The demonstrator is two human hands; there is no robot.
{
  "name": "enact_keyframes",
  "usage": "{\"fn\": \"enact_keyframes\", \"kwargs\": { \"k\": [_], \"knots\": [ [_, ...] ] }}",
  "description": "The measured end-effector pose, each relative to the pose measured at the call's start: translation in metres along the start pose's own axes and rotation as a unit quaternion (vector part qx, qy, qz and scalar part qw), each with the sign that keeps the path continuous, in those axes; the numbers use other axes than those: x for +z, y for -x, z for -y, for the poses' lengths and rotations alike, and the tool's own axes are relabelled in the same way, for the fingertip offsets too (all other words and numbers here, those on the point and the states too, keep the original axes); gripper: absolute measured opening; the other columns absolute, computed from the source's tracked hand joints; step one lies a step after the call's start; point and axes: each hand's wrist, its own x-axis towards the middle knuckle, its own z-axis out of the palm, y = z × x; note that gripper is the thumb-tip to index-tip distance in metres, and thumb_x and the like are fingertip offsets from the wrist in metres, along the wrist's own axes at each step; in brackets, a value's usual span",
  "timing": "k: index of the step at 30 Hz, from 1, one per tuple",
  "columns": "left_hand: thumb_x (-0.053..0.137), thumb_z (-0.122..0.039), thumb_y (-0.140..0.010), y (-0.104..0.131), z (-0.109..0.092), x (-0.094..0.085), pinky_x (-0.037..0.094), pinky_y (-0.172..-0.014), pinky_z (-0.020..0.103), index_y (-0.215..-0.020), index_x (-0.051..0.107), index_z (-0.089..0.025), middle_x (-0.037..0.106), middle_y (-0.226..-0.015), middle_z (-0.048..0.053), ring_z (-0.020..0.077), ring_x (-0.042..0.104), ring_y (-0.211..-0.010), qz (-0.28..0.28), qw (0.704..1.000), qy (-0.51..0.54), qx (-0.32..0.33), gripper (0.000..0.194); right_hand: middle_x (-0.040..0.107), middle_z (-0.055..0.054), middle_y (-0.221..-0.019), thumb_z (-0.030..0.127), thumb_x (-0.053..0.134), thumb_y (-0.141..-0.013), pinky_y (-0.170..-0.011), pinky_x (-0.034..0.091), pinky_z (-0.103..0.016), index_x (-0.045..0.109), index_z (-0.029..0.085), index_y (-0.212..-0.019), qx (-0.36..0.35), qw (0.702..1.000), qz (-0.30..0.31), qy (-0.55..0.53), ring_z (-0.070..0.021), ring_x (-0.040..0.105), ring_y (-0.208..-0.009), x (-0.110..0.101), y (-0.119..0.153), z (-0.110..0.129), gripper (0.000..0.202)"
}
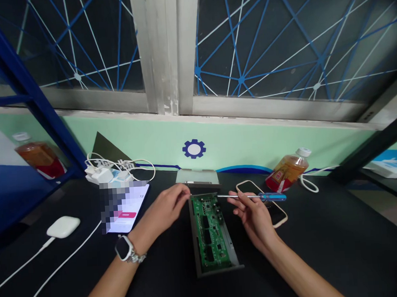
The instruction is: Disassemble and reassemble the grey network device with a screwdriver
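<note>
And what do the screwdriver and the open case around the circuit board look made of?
Screwdriver: shaft likely steel, from its grey shine; handle apparently plastic, being translucent blue. Case: probably dull grey metal, from its thin straight walls, though plastic isn't ruled out.

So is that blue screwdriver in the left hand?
No, the right hand holds the screwdriver beside the circuit board.

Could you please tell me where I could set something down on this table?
The table is bare right of the right forearm and beige-edged phone. It is crowded around the circuit board, lit phone and white plugs.
</note>
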Motion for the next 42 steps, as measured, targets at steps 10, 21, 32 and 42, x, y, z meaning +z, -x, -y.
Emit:
{"fn": "enact_keyframes", "kwargs": {
  "k": [10, 21, 32, 42],
  "knots": [
    [0.054, -0.020, -0.077, 0.019, 0.071, -0.032, 0.042, -0.063, 0.027, -0.075, 0.064, -0.019, 0.062, -0.074, 0.002, 0.0165, 0.057, -0.066, 0.088, 0.985, -0.078, -0.124, 0.010, 0.076, -0.009, -0.088, 0.034, 0.082, -0.072, -0.050, 0.052, -0.025, 0.054, 0.020, -0.088, 0.004, 0.998, 0.049, 0.043, -0.0219, 0.072, -0.073, 0.003, 0.008, -0.005, 0.035],
    [0.053, -0.021, -0.074, 0.021, 0.075, -0.039, 0.043, -0.066, 0.028, -0.079, 0.066, -0.019, 0.064, -0.078, 0.004, 0.0182, 0.058, -0.071, 0.086, 0.979, -0.116, -0.146, 0.015, 0.075, -0.009, -0.086, 0.035, 0.077, -0.078, -0.050, 0.052, -0.026, 0.053, 0.020, -0.088, -0.001, 0.995, 0.075, 0.060, -0.0200, 0.070, -0.069, 0.002, 0.007, -0.006, 0.030],
    [0.044, -0.024, -0.082, 0.021, 0.071, -0.031, 0.047, -0.072, 0.029, -0.088, 0.068, -0.019, 0.071, -0.086, 0.005, 0.0209, 0.066, -0.079, 0.103, 0.973, -0.071, -0.193, 0.024, 0.074, -0.008, -0.084, 0.036, 0.074, -0.081, -0.052, 0.053, -0.027, 0.051, 0.020, -0.088, -0.005, 0.994, 0.088, 0.065, -0.0194, 0.069, -0.068, 0.004, 0.009, -0.006, 0.029],
    [0.055, -0.036, -0.080, 0.020, 0.071, -0.028, 0.050, -0.078, 0.030, -0.098, 0.067, -0.017, 0.071, -0.094, 0.006, 0.0209, 0.066, -0.087, 0.145, 0.968, 0.024, -0.205, 0.029, 0.074, -0.008, -0.084, 0.035, 0.073, -0.082, -0.053, 0.054, -0.028, 0.049, 0.020, -0.088, 0.001, 0.993, 0.099, 0.069, -0.0197, 0.069, -0.068, 0.002, 0.008, -0.008, 0.028]
  ]
}}
